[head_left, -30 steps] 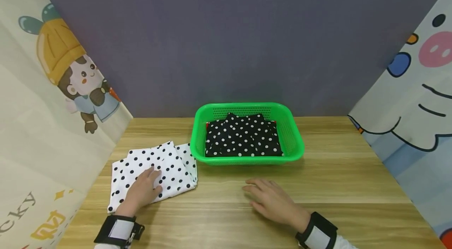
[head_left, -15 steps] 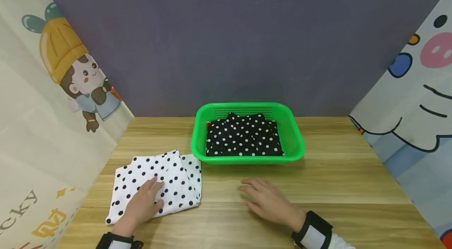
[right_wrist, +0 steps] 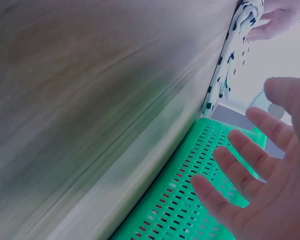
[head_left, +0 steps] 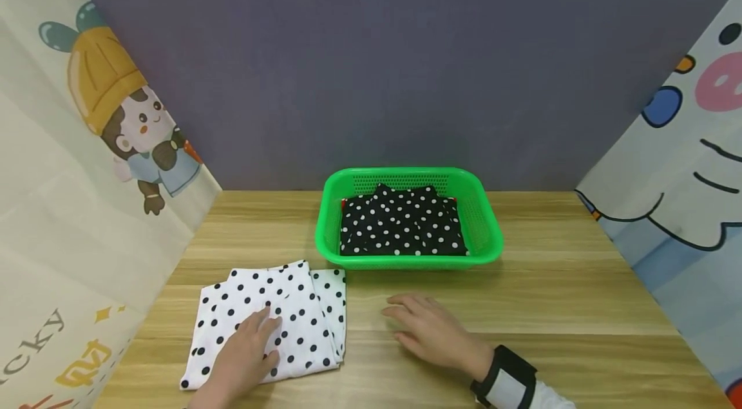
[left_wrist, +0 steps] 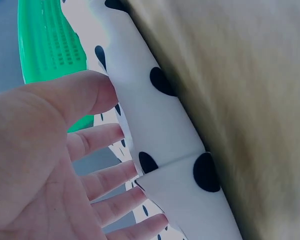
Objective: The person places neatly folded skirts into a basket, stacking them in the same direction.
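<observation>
A folded white cloth with black dots (head_left: pixel 301 325) lies on the table, left of centre. On top of it rests my left hand (head_left: pixel 246 351); the left wrist view shows the thumb and fingertips (left_wrist: pixel 105 92) touching the cloth, fingers spread and nearly straight. My right hand (head_left: pixel 431 332) hovers or rests low over the wood to the right of the cloth, holding nothing. In the right wrist view its fingers (right_wrist: pixel 250 155) are spread apart. A green plastic basket (head_left: pixel 487 235) stands behind both hands, with a black cloth with white dots (head_left: pixel 406 222) folded inside.
The wooden table (head_left: pixel 580 306) meets a dark grey panel (head_left: pixel 394 61) just behind the basket. Printed curtains with cartoon figures flank it, a cream one (head_left: pixel 52 203) on the left and a blue-white one (head_left: pixel 684 228) on the right. Something red shows at the basket's inner edges.
The white dotted cloth has slid toward the table's front and to the right under my left hand. My right hand has shifted slightly left. The basket stays in place.
</observation>
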`<state>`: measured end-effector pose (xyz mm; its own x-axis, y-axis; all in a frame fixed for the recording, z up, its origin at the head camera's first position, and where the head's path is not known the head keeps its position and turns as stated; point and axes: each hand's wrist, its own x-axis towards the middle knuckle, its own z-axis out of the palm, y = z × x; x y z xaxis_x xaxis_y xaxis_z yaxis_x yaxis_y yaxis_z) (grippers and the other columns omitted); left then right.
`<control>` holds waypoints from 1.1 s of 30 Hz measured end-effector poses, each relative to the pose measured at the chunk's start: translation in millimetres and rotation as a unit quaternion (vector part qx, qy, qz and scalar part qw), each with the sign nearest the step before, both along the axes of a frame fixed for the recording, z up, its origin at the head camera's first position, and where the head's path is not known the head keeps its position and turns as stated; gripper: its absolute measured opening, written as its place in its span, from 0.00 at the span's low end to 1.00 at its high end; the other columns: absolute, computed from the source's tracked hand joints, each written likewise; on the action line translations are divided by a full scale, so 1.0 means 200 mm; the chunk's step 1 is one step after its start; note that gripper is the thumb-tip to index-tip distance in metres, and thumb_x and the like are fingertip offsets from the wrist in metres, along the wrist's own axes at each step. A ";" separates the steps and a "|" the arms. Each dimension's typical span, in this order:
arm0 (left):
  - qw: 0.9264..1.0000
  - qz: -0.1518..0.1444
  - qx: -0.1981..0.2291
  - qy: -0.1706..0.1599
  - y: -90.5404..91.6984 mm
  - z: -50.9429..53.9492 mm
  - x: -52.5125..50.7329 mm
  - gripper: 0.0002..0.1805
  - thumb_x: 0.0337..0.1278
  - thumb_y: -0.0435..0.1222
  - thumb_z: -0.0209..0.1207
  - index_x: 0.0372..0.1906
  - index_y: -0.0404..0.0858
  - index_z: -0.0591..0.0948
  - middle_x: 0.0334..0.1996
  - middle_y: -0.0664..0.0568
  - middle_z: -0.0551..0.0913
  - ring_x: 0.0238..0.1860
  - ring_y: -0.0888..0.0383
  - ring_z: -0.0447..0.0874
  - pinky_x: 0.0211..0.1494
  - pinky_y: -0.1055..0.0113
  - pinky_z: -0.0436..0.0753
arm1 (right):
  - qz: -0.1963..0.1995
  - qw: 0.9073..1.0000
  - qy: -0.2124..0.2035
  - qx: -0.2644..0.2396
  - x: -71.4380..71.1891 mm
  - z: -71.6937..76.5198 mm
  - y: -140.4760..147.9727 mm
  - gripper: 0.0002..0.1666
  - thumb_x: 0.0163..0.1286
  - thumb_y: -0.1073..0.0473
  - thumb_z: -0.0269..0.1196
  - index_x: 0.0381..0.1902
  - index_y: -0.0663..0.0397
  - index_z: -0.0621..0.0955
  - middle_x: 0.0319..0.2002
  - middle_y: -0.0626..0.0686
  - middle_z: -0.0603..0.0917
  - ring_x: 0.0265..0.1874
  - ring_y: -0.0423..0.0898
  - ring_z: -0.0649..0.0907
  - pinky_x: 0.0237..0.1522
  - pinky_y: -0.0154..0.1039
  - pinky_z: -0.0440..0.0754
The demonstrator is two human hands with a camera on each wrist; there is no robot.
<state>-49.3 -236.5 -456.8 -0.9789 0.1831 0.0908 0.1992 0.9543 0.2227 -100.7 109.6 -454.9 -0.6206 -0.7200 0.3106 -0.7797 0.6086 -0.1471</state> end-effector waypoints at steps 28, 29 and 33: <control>0.994 -0.106 -0.030 0.008 0.35 -0.01 0.04 0.25 0.45 0.43 0.63 0.53 0.42 0.78 0.55 0.41 0.73 0.56 0.43 0.71 0.53 0.46 0.74 | 0.049 0.996 -0.057 0.053 0.03 -0.01 -0.07 0.22 0.65 0.48 0.56 0.57 0.37 0.75 0.61 0.52 0.72 0.57 0.50 0.74 0.52 0.49 0.76; 0.993 -0.110 -0.034 0.009 0.36 -0.01 0.04 0.25 0.46 0.44 0.63 0.53 0.42 0.78 0.55 0.42 0.73 0.55 0.43 0.71 0.52 0.46 0.74 | 0.051 0.995 -0.060 0.058 0.03 -0.01 -0.07 0.21 0.65 0.48 0.55 0.57 0.37 0.76 0.61 0.52 0.72 0.56 0.50 0.74 0.52 0.49 0.76; 0.992 -0.120 -0.045 0.007 0.40 -0.02 0.03 0.25 0.47 0.45 0.63 0.54 0.44 0.77 0.56 0.42 0.73 0.56 0.43 0.70 0.53 0.47 0.74 | 0.048 0.993 -0.070 0.080 0.04 -0.02 -0.04 0.19 0.66 0.49 0.55 0.55 0.38 0.77 0.59 0.52 0.73 0.55 0.51 0.75 0.49 0.49 0.77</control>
